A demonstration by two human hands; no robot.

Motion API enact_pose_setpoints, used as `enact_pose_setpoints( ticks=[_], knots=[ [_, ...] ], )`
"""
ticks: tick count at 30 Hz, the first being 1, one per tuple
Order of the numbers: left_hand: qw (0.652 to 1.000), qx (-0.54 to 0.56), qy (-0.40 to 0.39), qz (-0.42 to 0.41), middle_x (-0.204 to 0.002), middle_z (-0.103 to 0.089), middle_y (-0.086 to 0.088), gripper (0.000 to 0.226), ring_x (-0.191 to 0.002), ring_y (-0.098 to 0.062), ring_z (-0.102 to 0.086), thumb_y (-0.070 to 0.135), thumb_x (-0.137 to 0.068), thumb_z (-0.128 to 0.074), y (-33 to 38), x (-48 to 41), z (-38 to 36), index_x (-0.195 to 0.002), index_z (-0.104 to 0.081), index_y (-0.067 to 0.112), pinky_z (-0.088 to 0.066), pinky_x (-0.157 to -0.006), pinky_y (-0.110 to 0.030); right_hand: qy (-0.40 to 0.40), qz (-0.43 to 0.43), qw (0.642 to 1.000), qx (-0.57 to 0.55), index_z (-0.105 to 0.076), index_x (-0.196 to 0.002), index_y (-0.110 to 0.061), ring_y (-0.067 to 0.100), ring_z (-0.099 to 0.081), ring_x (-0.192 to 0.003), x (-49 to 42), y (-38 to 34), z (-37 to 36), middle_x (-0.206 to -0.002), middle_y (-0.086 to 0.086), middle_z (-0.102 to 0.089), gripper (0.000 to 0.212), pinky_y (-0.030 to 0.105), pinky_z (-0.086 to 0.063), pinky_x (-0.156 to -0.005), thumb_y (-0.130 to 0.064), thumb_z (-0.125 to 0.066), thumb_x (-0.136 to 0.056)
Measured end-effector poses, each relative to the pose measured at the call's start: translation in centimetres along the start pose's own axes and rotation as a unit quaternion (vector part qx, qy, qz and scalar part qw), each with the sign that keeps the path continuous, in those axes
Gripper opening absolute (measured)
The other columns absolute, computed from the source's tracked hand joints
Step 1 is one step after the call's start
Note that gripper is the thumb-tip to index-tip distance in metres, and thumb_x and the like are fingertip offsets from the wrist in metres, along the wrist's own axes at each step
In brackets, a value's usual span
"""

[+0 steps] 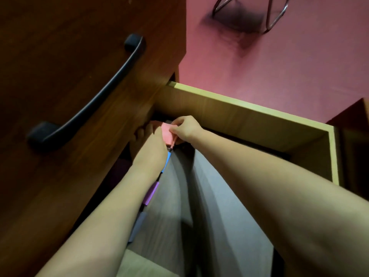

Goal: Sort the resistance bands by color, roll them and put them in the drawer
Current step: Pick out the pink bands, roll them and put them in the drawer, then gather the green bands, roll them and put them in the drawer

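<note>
**Both hands hold a pink band at the far end of an open drawer**

Seen from above, the left hand (pixel 147 141) and right hand (pixel 184 128) meet on a folded pink resistance band (pixel 167 133). The right fingers pinch its near edge. The left thumb lies along its other side, with fingers curled behind. The band is a flat packet, its longer side running roughly away from the viewer.

It sits deep in the open drawer (pixel 333 156), just under the overhanging cabinet front (pixel 60 56) with its black handle (pixel 89 104) — headroom there is tight. A blue band (pixel 168 159), a purple band (pixel 152 193) and a pale lilac band (pixel 140 223) line the left side, partly hidden by the left forearm. The drawer's grey floor (pixel 209 196) lies open to the right — beyond is a pink floor (pixel 289 62) with metal chair legs (pixel 276 16).
</note>
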State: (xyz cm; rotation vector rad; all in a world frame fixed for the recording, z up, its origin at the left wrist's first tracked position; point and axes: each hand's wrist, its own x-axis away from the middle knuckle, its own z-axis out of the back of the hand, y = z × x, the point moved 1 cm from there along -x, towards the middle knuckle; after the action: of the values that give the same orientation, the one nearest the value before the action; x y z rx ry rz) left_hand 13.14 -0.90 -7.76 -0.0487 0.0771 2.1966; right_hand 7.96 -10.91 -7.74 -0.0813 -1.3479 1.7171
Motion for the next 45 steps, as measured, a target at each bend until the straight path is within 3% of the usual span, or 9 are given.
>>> enact_pose_setpoints(
  ticks=[7,11,14,18,24,29,36,41,45],
  knots=[
    [0.989,0.122,-0.081,0.005,-0.133,-0.043,-0.009,0.037,-0.121,-0.029,-0.040,0.018,-0.090,-0.042,4.8,2.1,4.7,-0.127,-0.043,0.015,-0.035,-0.093,-0.040,-0.012,-0.029,1.000,0.002,-0.039,-0.129,-0.003,0.032,-0.056,-0.111,5.8,1.1,2.7,-0.125,0.018,-0.053,0.043,0.044,-0.048,-0.095,-0.013,-0.048,-0.088],
    [0.921,0.374,-0.111,0.005,-0.116,-0.049,-0.004,0.031,-0.104,-0.021,-0.053,0.003,-0.086,-0.041,10.0,4.9,8.4,-0.109,-0.056,0.017,-0.048,-0.084,-0.031,-0.042,-0.023,0.988,-0.149,-0.046,-0.122,-0.003,0.016,-0.057,-0.075,12.9,1.4,8.0,-0.087,0.008,-0.058,0.037,0.025,-0.053,-0.065,0.001,-0.038,-0.087],
    [0.855,0.505,-0.107,-0.051,-0.102,-0.049,0.002,0.024,-0.080,-0.001,-0.052,-0.001,-0.086,-0.044,14.5,8.1,11.3,-0.089,-0.057,0.019,-0.046,-0.063,-0.006,-0.039,-0.013,0.972,-0.232,-0.051,-0.115,-0.004,0.012,-0.053,-0.055,20.1,2.5,13.9,-0.068,0.006,-0.055,0.033,0.027,-0.054,-0.067,0.004,-0.040,-0.085],
    [0.811,0.566,-0.094,-0.116,-0.088,-0.060,0.001,0.028,-0.077,-0.002,-0.054,-0.004,-0.082,-0.045,21.2,11.7,13.7,-0.080,-0.059,0.020,-0.040,-0.064,-0.004,0.033,-0.007,0.955,-0.296,-0.055,-0.100,-0.009,0.013,-0.054,-0.049,28.3,6.0,19.0,-0.063,0.004,-0.059,0.026,0.018,-0.048,-0.048,0.007,-0.041,-0.086],
    [0.797,0.526,-0.183,-0.235,-0.080,-0.054,0.007,0.026,-0.061,0.001,-0.046,-0.004,-0.080,-0.043,33.8,17.0,14.1,-0.080,-0.060,0.017,-0.034,-0.059,-0.007,0.127,-0.038,0.935,-0.328,-0.055,-0.085,-0.009,0.010,-0.052,-0.044,35.0,15.2,24.0,-0.049,-0.004,-0.057,0.021,0.016,-0.045,-0.044,0.007,-0.041,-0.086],
    [0.708,0.546,-0.436,-0.106,-0.065,-0.053,0.002,0.031,-0.048,-0.006,-0.046,-0.005,-0.085,-0.041,41.9,21.6,7.7,-0.069,-0.050,0.019,-0.038,-0.043,-0.011,0.236,-0.126,0.886,-0.380,-0.056,-0.074,-0.011,0.007,-0.051,-0.040,38.0,26.7,25.9,-0.053,0.000,-0.058,0.030,0.016,-0.044,-0.043,0.009,-0.038,-0.086],
    [0.642,0.523,-0.552,0.104,-0.057,-0.059,0.004,0.024,-0.040,-0.003,-0.051,-0.002,-0.085,-0.048,44.7,27.3,-4.4,-0.074,-0.053,0.018,-0.040,-0.041,-0.011,0.271,-0.240,0.856,-0.368,-0.054,-0.076,-0.013,0.005,-0.048,-0.035,37.2,39.6,25.3,-0.059,0.004,-0.054,0.029,0.018,-0.042,-0.043,0.009,-0.037,-0.085],
    [0.663,0.475,-0.552,0.174,-0.068,-0.055,0.000,0.024,-0.032,0.002,-0.049,-0.001,-0.087,-0.046,44.1,28.8,-13.0,-0.074,-0.051,0.018,-0.038,-0.039,-0.009,0.280,-0.302,0.853,-0.321,-0.048,-0.071,-0.016,0.001,-0.045,-0.030,34.3,47.7,25.3,-0.061,0.005,-0.050,0.033,0.013,-0.037,-0.037,0.009,-0.032,-0.085],
    [0.740,0.425,-0.502,0.141,-0.077,-0.055,-0.006,0.017,-0.067,-0.015,-0.054,-0.001,-0.084,-0.051,44.1,29.5,-19.2,-0.098,-0.059,0.006,-0.042,-0.057,-0.018,0.245,-0.328,0.860,-0.303,-0.047,-0.071,-0.017,0.000,-0.045,-0.029,32.2,52.3,24.5,-0.062,0.004,-0.051,0.033,0.015,-0.039,-0.037,0.008,-0.032,-0.085]
  ],
)
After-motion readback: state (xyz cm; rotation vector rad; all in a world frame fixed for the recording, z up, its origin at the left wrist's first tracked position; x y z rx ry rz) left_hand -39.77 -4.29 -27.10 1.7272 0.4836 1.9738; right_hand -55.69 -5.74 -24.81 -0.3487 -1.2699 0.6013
